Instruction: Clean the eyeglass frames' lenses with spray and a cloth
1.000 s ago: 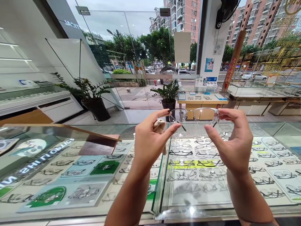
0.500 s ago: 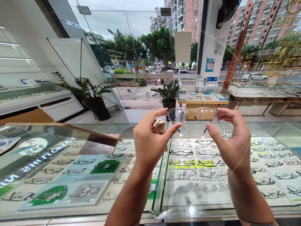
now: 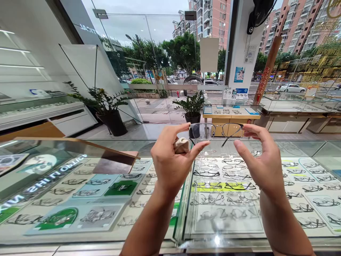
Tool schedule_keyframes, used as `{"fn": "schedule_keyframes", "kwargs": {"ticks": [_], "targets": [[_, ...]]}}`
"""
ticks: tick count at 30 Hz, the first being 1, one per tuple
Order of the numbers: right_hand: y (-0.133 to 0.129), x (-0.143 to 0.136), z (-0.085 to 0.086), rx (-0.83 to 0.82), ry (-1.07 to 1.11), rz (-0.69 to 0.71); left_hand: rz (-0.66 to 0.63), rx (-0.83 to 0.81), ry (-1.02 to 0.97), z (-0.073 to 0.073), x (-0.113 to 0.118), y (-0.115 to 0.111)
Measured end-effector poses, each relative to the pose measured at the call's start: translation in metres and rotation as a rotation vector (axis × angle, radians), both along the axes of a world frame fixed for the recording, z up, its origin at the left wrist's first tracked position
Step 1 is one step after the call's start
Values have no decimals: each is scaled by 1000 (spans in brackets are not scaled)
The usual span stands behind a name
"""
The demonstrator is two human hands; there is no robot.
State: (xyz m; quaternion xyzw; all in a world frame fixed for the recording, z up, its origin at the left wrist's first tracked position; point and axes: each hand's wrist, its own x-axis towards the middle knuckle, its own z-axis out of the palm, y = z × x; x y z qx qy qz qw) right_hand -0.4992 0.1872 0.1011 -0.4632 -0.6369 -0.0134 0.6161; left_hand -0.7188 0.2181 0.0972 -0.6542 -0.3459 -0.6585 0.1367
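Note:
A pair of thin-framed eyeglasses (image 3: 218,125) is held up in front of me above the glass counter, its temples pointing down toward me. My left hand (image 3: 173,156) pinches the left end of the frame with fingertips and has a crumpled beige cloth (image 3: 182,145) tucked in its palm. At the right end of the frame, my right hand (image 3: 262,160) has its index fingertip at the corner, the thumb just below. Under both hands, rows of eyeglasses (image 3: 206,173) lie inside the glass display case.
A mirror-like tilted panel (image 3: 114,161) stands on the counter at left. Beyond the counter are two potted plants (image 3: 112,122) (image 3: 192,115), a small display cabinet (image 3: 230,115), further showcases (image 3: 293,106) at right and a glass front onto a street.
The eyeglasses have turned and tilted slightly between my hands, so the temples and lenses show at a different angle. The view has shifted a little.

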Motion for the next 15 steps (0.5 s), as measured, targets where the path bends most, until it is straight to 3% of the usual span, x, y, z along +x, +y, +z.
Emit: {"fn": "schedule_keyframes", "kwargs": {"ticks": [15], "targets": [[-2, -1, 1, 72, 13, -5, -116, -120, -68, -3, -1, 3]]}}
